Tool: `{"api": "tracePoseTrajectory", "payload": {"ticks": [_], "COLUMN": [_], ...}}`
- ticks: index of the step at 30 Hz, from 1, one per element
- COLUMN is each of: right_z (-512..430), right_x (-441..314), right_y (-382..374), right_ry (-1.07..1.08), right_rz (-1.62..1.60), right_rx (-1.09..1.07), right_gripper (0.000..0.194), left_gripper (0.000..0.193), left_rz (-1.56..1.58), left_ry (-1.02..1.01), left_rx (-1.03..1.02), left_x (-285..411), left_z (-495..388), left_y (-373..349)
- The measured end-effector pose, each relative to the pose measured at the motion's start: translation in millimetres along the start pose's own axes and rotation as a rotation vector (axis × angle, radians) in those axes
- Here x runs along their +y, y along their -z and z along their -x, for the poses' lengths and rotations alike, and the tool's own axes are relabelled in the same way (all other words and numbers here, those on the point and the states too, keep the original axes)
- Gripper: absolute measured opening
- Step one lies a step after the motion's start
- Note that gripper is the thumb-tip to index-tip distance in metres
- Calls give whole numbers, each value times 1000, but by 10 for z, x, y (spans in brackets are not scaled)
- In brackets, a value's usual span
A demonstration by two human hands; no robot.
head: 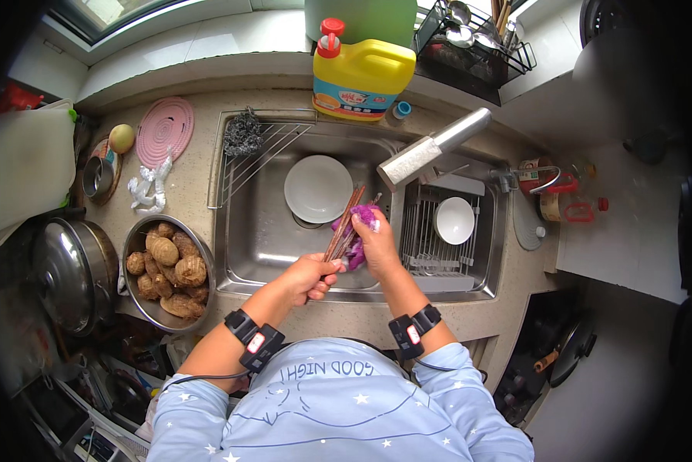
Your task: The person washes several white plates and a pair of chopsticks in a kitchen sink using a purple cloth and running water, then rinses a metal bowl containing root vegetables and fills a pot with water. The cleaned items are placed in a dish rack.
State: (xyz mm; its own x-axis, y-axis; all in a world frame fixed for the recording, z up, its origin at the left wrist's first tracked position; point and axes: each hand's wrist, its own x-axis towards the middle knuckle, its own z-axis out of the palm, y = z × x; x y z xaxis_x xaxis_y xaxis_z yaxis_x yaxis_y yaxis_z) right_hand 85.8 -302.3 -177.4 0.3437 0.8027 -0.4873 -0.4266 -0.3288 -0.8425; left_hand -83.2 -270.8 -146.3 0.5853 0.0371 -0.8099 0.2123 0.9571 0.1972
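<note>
Over the steel sink [253, 231], my left hand [308, 277] is closed around the near ends of several brown chopsticks [341, 226]. My right hand [380, 242] grips a purple cloth [357, 254], pressed against the chopsticks farther along. Some of the cloth hangs below the sticks between both hands. A white bowl [318, 187] sits in the left basin, just beyond the chopsticks. To the right, a smaller white bowl [454, 220] rests in a drying rack [432, 254] over the second basin.
A faucet [438, 147] reaches over the sink divider. Left of the sink stands a steel bowl [207, 300] of taro-like tubers [167, 254]. Steel wool [243, 133] lies on a wire rack [276, 150]. Behind the sink stands a yellow detergent jug [363, 75].
</note>
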Motion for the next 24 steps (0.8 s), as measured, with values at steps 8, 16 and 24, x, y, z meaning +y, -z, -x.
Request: {"api": "tracePoseTrajectory", "payload": {"ticks": [8,16,24], "right_z": [377,972,893], "right_x": [-246,-11,102], "right_y": [684,719,865], "right_ry": [84,-9,69], "right_rz": [923,1689,1691], "right_rx": [-208,-271,-172], "right_gripper": [34,44,29], "left_gripper": [14,14,14], "left_rz": [34,76,143], "left_ry": [-8,-16,-31], "left_rx": [116,112,140], "left_x": [-49,-28,-16], "left_z": [-149,-352,-421], "left_y": [213,204,215]}}
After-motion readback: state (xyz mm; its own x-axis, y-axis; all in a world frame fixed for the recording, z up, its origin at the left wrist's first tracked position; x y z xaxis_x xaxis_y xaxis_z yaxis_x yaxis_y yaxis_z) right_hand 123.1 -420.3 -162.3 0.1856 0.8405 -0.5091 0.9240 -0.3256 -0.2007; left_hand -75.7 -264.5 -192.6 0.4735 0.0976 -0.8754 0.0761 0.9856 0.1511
